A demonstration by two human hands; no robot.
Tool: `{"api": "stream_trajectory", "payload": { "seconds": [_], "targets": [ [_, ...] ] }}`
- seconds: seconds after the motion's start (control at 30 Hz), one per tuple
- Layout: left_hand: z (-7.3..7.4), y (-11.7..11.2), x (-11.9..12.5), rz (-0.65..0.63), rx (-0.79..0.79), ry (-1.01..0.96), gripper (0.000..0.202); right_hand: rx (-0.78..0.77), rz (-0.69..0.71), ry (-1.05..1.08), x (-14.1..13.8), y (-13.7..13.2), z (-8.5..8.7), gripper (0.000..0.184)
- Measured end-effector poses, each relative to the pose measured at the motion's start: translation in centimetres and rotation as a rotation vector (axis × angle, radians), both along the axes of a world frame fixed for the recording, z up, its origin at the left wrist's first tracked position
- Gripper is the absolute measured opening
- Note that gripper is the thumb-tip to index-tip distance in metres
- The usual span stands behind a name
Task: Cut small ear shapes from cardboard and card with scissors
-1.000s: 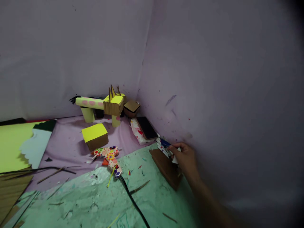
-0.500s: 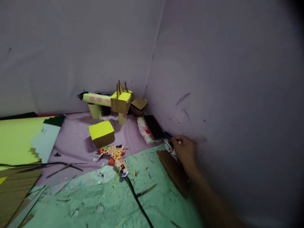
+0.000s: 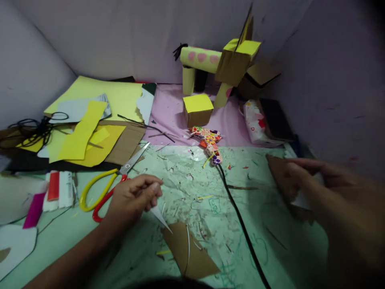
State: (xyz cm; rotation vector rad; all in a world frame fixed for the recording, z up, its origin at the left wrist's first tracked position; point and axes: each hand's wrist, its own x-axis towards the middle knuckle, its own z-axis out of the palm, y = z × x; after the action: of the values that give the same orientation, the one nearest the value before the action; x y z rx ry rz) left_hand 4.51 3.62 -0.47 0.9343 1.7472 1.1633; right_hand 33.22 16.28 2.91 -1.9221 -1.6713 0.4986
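My left hand (image 3: 136, 196) is closed in a pinch over the green table cover. A white pointed sliver of paper (image 3: 161, 218) sticks out below its fingers, its tip above a piece of brown cardboard (image 3: 189, 251). To its left, the scissors (image 3: 123, 172) lie with one yellow and one red handle. My right hand (image 3: 325, 184), blurred, is closed, thumb and forefinger together, above a brown case (image 3: 278, 174). A white patch shows under that hand; what the fingers hold, if anything, cannot be made out.
A floral glue gun (image 3: 209, 142) lies mid-table, its black cord (image 3: 237, 212) running toward me. Behind stand a yellow-topped box (image 3: 198, 110) and a spotted cardboard animal (image 3: 201, 58). A phone (image 3: 275, 118) rests at the right wall. Yellow paper (image 3: 84, 132) and markers (image 3: 61, 190) are left.
My right hand has drawn back toward me from beside the phone and the blue pen. The view has swung left and down, bringing my left hand, the scissors and the paper into sight.
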Motion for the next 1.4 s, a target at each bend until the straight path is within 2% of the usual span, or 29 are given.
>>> {"api": "stream_trajectory", "payload": {
  "seconds": [0.03, 0.07, 0.13, 0.2, 0.3, 0.37, 0.43, 0.53, 0.63, 0.77, 0.87, 0.93, 1.0, 1.07, 1.13, 1.23, 1.33, 1.4],
  "targets": [
    [0.3, -0.1, -0.2, 0.074, 0.079, 0.000, 0.007, -0.019, 0.034, 0.043, -0.7, -1.0, 0.0, 0.041],
    [0.6, -0.3, -0.4, 0.154, 0.161, 0.007, 0.006, -0.047, 0.151, 0.114, -1.4, -2.0, 0.0, 0.036],
    [1.2, -0.5, -1.0, 0.289, 0.313, 0.020, 0.007, -0.170, 0.474, 0.184, -3.1, -4.2, 0.0, 0.025],
    [1.8, -0.8, -1.6, 0.352, 0.406, 0.026, 0.009, -0.341, 0.700, 0.187, -4.8, -6.3, -0.4, 0.019],
    [2.6, -1.1, -2.4, 0.356, 0.508, 0.049, 0.011, -0.504, 0.828, 0.055, -6.8, -9.1, -1.7, 0.030],
    [3.2, -1.3, -2.8, 0.343, 0.560, 0.102, 0.010, -0.528, 0.800, -0.011, -7.6, -10.3, -2.7, 0.034],
    [3.6, -1.6, -3.1, 0.331, 0.587, 0.172, 0.010, -0.524, 0.779, -0.031, -7.9, -10.7, -3.5, 0.028],
    [4.2, -2.0, -3.6, 0.330, 0.632, 0.264, 0.009, -0.555, 0.771, -0.044, -7.9, -10.4, -3.8, 0.020],
    [4.7, -2.2, -4.1, 0.360, 0.685, 0.285, 0.008, -0.549, 0.772, 0.104, -8.3, -9.6, -3.5, 0.009],
    [5.2, -2.2, -4.4, 0.403, 0.727, 0.284, 0.006, -0.502, 0.700, 0.389, -10.2, -8.3, -3.1, 0.013],
    [5.5, -2.3, -4.3, 0.424, 0.706, 0.347, 0.006, -0.473, 0.617, 0.501, -11.5, -7.5, -2.8, 0.016],
    [5.5, -2.3, -4.3, 0.329, 0.604, 0.396, 0.007, -0.448, 0.591, 0.514, -11.5, -7.1, -2.6, 0.016],
    [5.1, -2.1, -4.2, 0.145, 0.445, 0.486, 0.011, -0.449, 0.581, 0.487, -11.0, -6.6, -2.6, 0.016],
    [4.4, -1.9, -3.9, -0.041, 0.299, 0.604, 0.015, -0.451, 0.558, 0.451, -10.2, -6.1, -2.8, 0.017],
    [3.5, -1.5, -3.2, -0.153, 0.216, 0.665, 0.017, -0.444, 0.537, 0.464, -9.5, -5.8, -3.1, 0.018],
    [2.2, -1.2, -1.2, -0.241, 0.135, 0.550, 0.017, -0.443, 0.486, 0.575, -9.4, -6.0, -3.7, 0.020],
    [1.4, -1.1, 1.1, -0.235, 0.052, 0.218, 0.016, -0.317, 0.389, 0.634, -10.1, -6.8, -4.1, 0.018],
    [1.1, -1.2, 2.2, -0.231, 0.012, -0.014, 0.023, -0.280, 0.408, 0.652, -10.6, -7.5, -4.1, 0.017]
  ]
}}
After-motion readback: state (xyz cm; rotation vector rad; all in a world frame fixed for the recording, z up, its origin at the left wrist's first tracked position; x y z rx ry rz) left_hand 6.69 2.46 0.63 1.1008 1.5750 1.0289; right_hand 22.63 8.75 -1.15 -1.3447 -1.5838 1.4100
